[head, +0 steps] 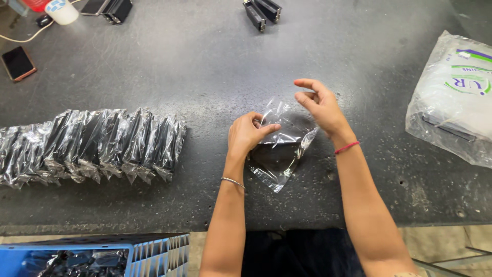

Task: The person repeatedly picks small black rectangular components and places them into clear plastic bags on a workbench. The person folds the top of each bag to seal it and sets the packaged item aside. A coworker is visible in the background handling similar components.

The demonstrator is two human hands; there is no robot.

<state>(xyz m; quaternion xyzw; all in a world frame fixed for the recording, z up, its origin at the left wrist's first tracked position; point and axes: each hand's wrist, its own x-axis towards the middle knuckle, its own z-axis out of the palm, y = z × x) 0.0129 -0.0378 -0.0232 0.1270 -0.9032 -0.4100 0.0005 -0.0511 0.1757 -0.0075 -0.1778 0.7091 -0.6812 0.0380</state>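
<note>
Your left hand [248,134] pinches one clear plastic bag [282,149] on the desk [205,66]. Your right hand [320,105] hovers half open, holding nothing. Two black clips [262,12] lie far off.

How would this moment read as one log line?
left hand: pinching small clear plastic bag | right hand: raised above bag, fingers apart | row of wrapped black parts: left

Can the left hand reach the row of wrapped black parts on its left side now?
Probably yes: the table between the left hand and the wrapped row looks bare, though its fingers pinch a clear bag.
</note>
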